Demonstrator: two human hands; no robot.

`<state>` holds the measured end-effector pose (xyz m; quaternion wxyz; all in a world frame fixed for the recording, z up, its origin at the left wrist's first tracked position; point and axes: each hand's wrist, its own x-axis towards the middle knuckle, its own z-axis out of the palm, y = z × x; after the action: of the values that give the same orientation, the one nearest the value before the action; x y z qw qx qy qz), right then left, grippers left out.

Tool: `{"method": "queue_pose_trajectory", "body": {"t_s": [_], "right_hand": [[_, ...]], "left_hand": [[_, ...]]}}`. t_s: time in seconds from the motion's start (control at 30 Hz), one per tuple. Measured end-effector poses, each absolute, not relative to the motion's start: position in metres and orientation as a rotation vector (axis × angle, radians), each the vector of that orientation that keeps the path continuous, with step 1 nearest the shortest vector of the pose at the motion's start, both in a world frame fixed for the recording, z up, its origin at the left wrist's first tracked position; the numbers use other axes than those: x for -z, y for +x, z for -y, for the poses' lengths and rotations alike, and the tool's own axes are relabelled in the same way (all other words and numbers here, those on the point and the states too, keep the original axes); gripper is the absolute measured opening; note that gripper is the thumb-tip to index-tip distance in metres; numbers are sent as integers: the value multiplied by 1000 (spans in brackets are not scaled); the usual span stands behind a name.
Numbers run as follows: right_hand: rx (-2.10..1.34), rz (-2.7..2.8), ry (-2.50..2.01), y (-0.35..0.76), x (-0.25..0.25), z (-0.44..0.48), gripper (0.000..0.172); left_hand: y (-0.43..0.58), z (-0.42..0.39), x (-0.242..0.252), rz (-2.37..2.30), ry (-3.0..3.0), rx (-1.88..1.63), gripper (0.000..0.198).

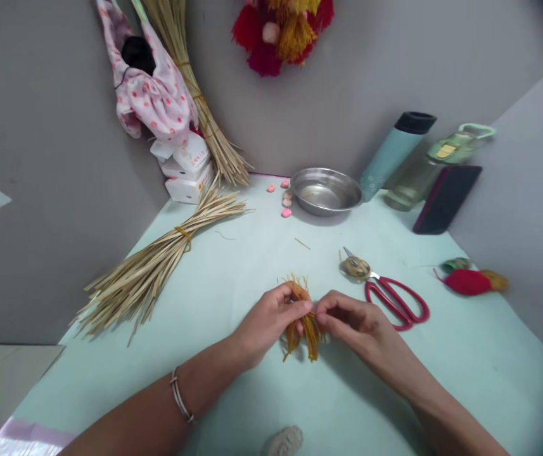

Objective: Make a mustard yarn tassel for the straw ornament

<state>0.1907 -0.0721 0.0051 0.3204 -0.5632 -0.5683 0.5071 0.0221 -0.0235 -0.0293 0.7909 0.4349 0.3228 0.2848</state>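
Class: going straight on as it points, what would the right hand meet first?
The right hand would first meet the mustard yarn bundle, whose edge it seems to pinch, then likely the left hand; depth is unclear.

Scissors [375,276] right of tassel [311,346], bowl [324,207] behind

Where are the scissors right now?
Head view, right of centre: the red-handled scissors lie on the pale green tabletop just beyond the right hand, their blades partly covered by a small tan bundle.
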Motion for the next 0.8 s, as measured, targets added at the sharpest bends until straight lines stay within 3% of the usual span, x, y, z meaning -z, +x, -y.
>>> {"method": "queue_pose_trajectory", "body": {"t_s": [0.3, 0.57, 0.8], "right_hand": [[-1273, 1329, -1493, 193, -2, 71, 20], [-1544, 1489, -1424, 189, 5, 74, 21], [-1274, 1405, -1534, 197, -2, 72, 26]], "left_hand": [[21, 23, 30, -674, 974, -560, 27], [20, 19, 24, -688, 732, -680, 17], [22, 22, 23, -766, 889, -694, 15]]}}
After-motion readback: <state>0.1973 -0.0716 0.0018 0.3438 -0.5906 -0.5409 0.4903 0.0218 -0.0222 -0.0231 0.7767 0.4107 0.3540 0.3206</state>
